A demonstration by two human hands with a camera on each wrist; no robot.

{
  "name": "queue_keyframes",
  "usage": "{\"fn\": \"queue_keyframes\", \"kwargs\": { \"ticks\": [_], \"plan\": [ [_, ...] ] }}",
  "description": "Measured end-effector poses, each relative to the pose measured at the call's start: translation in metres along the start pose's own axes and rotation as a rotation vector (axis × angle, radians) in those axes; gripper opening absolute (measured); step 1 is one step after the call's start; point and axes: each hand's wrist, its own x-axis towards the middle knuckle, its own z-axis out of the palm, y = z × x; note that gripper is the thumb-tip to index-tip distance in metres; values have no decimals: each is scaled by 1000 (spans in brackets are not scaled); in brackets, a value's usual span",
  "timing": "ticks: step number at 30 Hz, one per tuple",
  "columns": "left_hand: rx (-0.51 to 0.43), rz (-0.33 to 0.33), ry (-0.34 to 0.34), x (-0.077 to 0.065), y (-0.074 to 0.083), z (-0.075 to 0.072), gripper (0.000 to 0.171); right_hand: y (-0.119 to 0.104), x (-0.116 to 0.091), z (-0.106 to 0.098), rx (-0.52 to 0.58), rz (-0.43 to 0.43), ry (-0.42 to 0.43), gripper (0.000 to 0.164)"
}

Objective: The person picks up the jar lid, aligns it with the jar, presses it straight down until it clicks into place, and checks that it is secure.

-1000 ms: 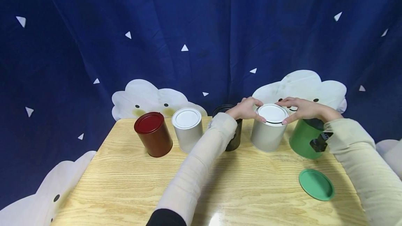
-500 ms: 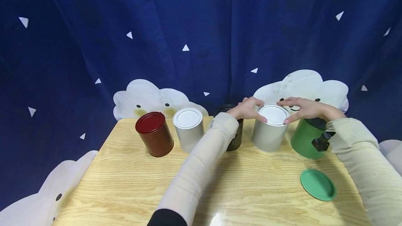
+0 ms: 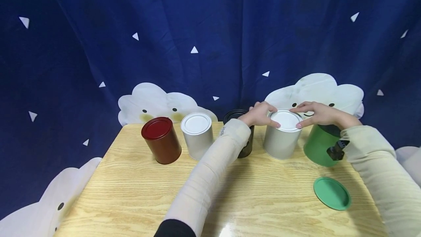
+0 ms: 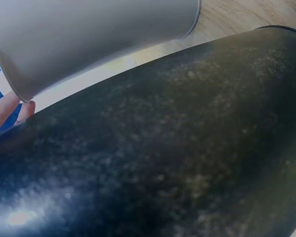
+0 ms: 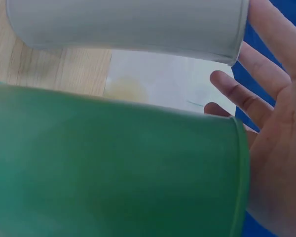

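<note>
A light grey can (image 3: 279,143) stands upright at the back of the table, with a white lid (image 3: 287,119) on top. My left hand (image 3: 259,115) holds the lid's left edge, its thumb near the front and fingers farther back. Opposite it, my right hand (image 3: 320,114) spans the right edge, thumb at the front rim and a finger at the far rim. In the right wrist view, several fingers stand apart beyond the green can (image 5: 113,163). A black can (image 4: 163,138) fills much of the left wrist view and hides most of that hand.
A green lid (image 3: 332,193) lies flat near the table's right edge. Farther left stand a dark red can (image 3: 164,143) and a second white-lidded can (image 3: 198,142). Behind the wooden table (image 3: 131,193) hangs a blue curtain (image 3: 197,21).
A dark gap under the white lid's near right edge has closed, and the lid sits level on the can. The right thumb has shifted slightly inward. Both hands otherwise stay in place.
</note>
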Motion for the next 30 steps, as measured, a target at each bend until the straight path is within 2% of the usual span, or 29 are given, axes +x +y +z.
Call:
{"fn": "queue_keyframes", "kwargs": {
  "ticks": [7, 16, 26, 30],
  "plan": [
    [-4, -6, -4, -1, 2, 0, 58, -5, -2, 0, -4, 31, -10, 60],
    [42, -3, -23, -2, 6, 3, 60, -1, -4, 8, 9, 39, -4, 64],
    [72, -45, -25, -4, 10, -1, 61, -7, 0, 4, -61, -49, 4, 61],
    [104, -52, -52, -4, 9, -2, 62, -8, 0, 6, -76, -46, 7, 60]
  ]
}}
